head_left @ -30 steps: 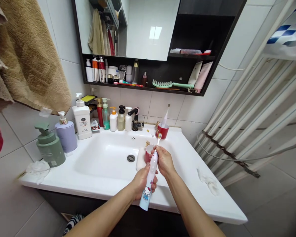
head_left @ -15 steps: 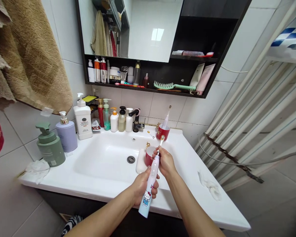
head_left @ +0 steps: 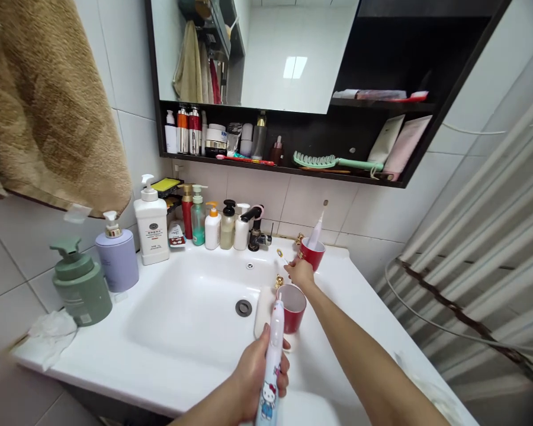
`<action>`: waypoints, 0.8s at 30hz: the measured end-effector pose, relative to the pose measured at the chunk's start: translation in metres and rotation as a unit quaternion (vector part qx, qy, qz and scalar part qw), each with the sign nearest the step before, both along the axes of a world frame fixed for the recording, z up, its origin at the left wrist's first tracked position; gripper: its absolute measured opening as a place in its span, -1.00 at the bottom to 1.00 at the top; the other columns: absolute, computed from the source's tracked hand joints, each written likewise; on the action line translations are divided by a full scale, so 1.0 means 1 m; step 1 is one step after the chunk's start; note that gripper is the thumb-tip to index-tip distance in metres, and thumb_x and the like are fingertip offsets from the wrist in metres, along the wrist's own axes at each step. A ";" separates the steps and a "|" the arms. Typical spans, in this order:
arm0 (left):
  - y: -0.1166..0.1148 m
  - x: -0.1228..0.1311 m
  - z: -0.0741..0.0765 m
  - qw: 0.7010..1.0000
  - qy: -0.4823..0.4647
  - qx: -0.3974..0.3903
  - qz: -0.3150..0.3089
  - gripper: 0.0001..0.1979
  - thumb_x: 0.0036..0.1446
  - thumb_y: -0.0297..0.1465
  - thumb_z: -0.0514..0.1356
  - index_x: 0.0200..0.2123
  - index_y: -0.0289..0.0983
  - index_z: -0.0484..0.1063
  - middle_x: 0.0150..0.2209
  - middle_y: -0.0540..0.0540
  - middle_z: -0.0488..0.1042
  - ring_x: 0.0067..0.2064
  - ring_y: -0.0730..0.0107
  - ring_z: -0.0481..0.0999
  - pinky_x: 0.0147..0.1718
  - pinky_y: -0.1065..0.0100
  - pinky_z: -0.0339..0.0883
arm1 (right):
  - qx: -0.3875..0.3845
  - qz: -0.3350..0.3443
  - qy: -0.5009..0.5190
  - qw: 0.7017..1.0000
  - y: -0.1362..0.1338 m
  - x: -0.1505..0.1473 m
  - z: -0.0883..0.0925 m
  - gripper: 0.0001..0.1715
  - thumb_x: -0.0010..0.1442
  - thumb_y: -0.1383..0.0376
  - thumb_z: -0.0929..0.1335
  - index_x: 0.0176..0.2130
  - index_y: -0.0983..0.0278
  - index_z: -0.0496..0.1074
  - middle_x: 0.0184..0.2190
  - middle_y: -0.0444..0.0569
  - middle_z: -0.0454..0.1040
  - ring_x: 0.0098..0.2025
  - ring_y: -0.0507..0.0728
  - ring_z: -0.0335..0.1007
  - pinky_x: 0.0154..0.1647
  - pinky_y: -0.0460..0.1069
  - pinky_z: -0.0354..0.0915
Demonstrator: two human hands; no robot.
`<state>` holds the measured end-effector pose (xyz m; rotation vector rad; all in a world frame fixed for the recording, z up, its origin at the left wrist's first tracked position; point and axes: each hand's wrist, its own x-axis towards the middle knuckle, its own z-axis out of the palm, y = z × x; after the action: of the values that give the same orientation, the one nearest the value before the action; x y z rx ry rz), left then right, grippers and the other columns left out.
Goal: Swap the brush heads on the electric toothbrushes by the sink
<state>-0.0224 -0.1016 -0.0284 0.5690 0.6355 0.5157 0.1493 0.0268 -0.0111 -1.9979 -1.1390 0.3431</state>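
Observation:
My left hand is wrapped round the handle of an electric toothbrush, white to pale blue with a cartoon cat on it. Its bare metal shaft points up, with no head on it. My right hand reaches to the back ledge of the sink, fingers pinched together at the stem end of a small toothbrush head; the fingertips are partly hidden. Just behind that hand stands a red cup with a second electric toothbrush upright in it. Another red cup sits near the left hand's toothbrush.
The white sink has a black faucet and a drain. Several pump bottles line its back; a purple bottle and a green bottle stand left. A mirror cabinet hangs above; pipes run at right.
The toothbrush head has come off the handle in my left hand. My right hand has moved from the handle to the back ledge. The view has shifted slightly closer.

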 end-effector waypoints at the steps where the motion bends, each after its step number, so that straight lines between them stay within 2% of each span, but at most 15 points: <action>1: 0.002 0.002 -0.002 1.000 -0.001 0.002 -0.004 -0.54 -0.12 0.00 -0.22 -0.47 -0.28 0.13 -0.73 0.10 0.12 -0.76 0.66 0.07 -0.71 0.52 -0.13 | -0.015 0.001 -0.025 1.000 0.012 0.001 -0.002 -0.92 -0.26 0.39 0.28 -0.70 0.32 0.26 -0.72 -0.06 0.31 -0.56 0.06 0.28 -0.57 -0.10 0.15; 6: 0.011 0.010 -0.011 1.000 0.004 0.002 -0.011 -0.49 -0.11 0.00 -0.32 -0.50 -0.30 0.14 -0.79 0.07 0.14 -0.79 0.59 0.09 -0.73 0.49 -0.12 | -0.081 -0.001 -0.116 0.990 0.060 -0.003 -0.010 -0.91 -0.21 0.39 0.27 -0.59 0.35 0.36 -0.49 0.10 0.40 -0.33 0.15 0.29 -0.40 -0.06 0.14; 10: 0.015 0.012 -0.012 1.000 0.010 -0.004 -0.009 -0.45 -0.13 0.02 -0.32 -0.53 -0.32 0.15 -0.82 0.05 0.14 -0.80 0.63 0.04 -0.72 0.49 -0.15 | -0.110 0.007 -0.149 0.983 0.073 -0.003 -0.010 -0.79 -0.15 0.33 0.25 -0.44 0.36 0.38 -0.37 0.15 0.38 -0.25 0.17 0.25 -0.33 -0.05 0.12; 14: 0.015 0.012 -0.010 1.000 0.017 0.009 -0.008 -0.41 -0.23 0.10 -0.28 -0.54 -0.32 0.16 -0.82 0.04 0.14 -0.80 0.62 0.05 -0.72 0.49 -0.15 | -0.112 0.005 -0.156 0.981 0.064 0.004 -0.005 -0.77 -0.13 0.41 0.23 -0.37 0.39 0.35 -0.29 0.21 0.33 -0.18 0.20 0.20 -0.27 0.00 0.09; 18: 0.014 0.011 -0.012 0.999 0.023 0.022 -0.004 -0.40 -0.24 0.10 -0.26 -0.53 -0.32 0.16 -0.81 0.05 0.14 -0.80 0.60 0.07 -0.72 0.48 -0.13 | -0.102 0.002 -0.114 0.988 0.046 0.008 0.000 -0.82 -0.20 0.57 0.22 -0.53 0.43 0.35 -0.38 0.25 0.35 -0.19 0.25 0.21 -0.27 0.06 0.09; 21: 0.011 0.008 -0.012 1.000 0.015 0.019 -0.013 -0.45 -0.18 0.06 -0.26 -0.51 -0.31 0.16 -0.80 0.06 0.14 -0.80 0.59 0.09 -0.73 0.48 -0.11 | -0.071 0.005 -0.056 0.996 0.030 0.007 0.005 -0.84 -0.22 0.59 0.22 -0.61 0.40 0.32 -0.46 0.18 0.35 -0.22 0.23 0.23 -0.27 0.07 0.11; 24: 0.006 0.002 -0.009 0.999 -0.003 0.017 -0.030 -0.49 -0.17 0.04 -0.22 -0.48 -0.29 0.16 -0.77 0.09 0.14 -0.79 0.61 0.09 -0.74 0.51 -0.12 | -0.041 0.022 0.039 0.998 0.001 0.002 0.011 -0.89 -0.15 0.50 0.21 -0.59 0.37 0.29 -0.56 0.06 0.33 -0.38 0.13 0.29 -0.37 0.02 0.20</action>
<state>-0.0202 -0.0960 -0.0372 0.6167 0.6033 0.4733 0.1515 0.0278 0.0001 -2.0147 -1.1386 0.4935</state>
